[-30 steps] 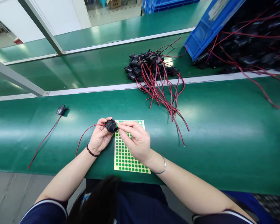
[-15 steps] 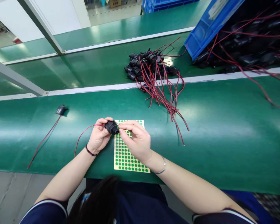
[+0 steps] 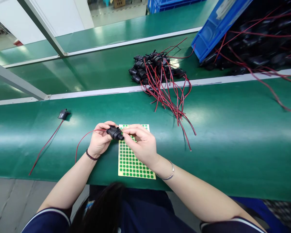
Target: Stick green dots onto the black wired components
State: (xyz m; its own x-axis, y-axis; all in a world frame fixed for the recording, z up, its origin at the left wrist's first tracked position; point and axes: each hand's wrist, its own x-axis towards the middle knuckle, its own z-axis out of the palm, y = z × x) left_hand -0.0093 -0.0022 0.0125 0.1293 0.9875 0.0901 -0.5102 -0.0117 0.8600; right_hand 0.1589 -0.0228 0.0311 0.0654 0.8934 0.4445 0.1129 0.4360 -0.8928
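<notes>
One black cylindrical part (image 3: 114, 133) is grasped by the left hand (image 3: 100, 139) over the upper left edge of the sticker sheet (image 3: 133, 164), its red wire (image 3: 81, 139) curving out left of the sheet. Above the sheet, the right hand (image 3: 143, 144) brings thumb and fingertips to the part's narrow end; whether they grip the green speck (image 3: 122, 133) there, I cannot tell. Left of the sheet, a second black part (image 3: 63, 114) lies on the desk (image 3: 220, 145); beyond the sheet sits a wired pile (image 3: 147, 68).
</notes>
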